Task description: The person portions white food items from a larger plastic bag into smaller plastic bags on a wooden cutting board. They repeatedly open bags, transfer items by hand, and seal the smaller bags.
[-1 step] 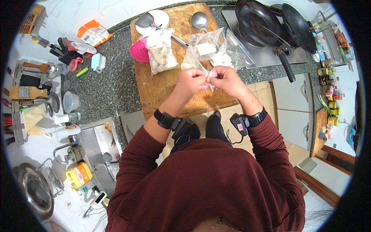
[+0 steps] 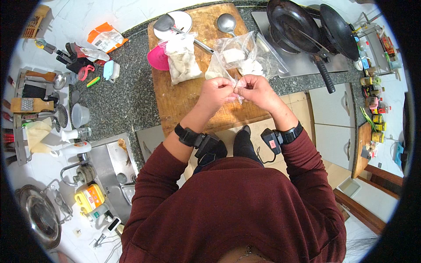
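Note:
My left hand [image 2: 218, 93] and my right hand [image 2: 258, 91] meet over the near part of the wooden cutting board [image 2: 175, 98]. Both pinch the gathered end of a clear plastic bag [image 2: 215, 70], fingertips touching. White pieces show inside the bag's far part, just beyond my fingers. To the left, a filled clear bag of pale, rounded pieces [image 2: 183, 63] lies on the board, over a pink round item [image 2: 158, 58]. Beyond it, a spatula [image 2: 165, 23] rests across a white plate [image 2: 182, 19]. A metal ladle [image 2: 226, 23] lies at the board's far side.
A black wok [image 2: 293, 26] with its handle toward me stands on the stove [image 2: 333, 63] at the right, a dark lid [image 2: 337, 33] beside it. An orange and white packet [image 2: 106, 38] and a small lidded container [image 2: 111, 70] sit left. The sink [image 2: 112, 164] is at lower left.

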A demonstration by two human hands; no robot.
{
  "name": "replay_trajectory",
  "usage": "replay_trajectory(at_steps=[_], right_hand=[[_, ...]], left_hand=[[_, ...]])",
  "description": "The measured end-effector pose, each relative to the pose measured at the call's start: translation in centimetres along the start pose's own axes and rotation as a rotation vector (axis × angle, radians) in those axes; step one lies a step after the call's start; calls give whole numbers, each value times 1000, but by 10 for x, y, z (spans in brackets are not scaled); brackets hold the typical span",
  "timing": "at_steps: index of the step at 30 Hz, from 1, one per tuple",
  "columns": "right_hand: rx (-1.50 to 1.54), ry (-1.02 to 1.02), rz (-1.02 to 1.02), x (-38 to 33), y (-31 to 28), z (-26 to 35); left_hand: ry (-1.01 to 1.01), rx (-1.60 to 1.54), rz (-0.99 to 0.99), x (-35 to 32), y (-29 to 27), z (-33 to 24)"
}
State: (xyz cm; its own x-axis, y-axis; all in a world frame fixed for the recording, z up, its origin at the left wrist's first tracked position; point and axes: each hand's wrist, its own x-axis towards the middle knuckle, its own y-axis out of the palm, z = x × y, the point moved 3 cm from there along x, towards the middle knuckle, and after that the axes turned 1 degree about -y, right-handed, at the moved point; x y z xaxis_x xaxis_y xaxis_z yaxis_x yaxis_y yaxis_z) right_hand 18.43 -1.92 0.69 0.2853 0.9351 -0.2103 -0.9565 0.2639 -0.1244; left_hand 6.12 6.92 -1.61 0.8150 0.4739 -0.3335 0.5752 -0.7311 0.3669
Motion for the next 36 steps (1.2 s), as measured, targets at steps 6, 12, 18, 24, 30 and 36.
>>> replay_trajectory(at_steps=[6,12,18,24,30,36], right_hand=[[-108,-39,-64,-3,2,0],[-447,-139,-158,-8,5,10],[-415,-149,-213,-7,3,5],[-192,20,-377,3,-17,-14],[-612,-124,-223,3,-6,9],[-937,-203,-198,22,7,24]], left_hand=[[42,-9,-96,0,3,2],[89,88,-88,4,2,6],[114,67,-86,3,5,7],[97,109,-118,0,-2,12],[248,357,-82,1,-4,16],[286,524,-64,-2,-7,14]])
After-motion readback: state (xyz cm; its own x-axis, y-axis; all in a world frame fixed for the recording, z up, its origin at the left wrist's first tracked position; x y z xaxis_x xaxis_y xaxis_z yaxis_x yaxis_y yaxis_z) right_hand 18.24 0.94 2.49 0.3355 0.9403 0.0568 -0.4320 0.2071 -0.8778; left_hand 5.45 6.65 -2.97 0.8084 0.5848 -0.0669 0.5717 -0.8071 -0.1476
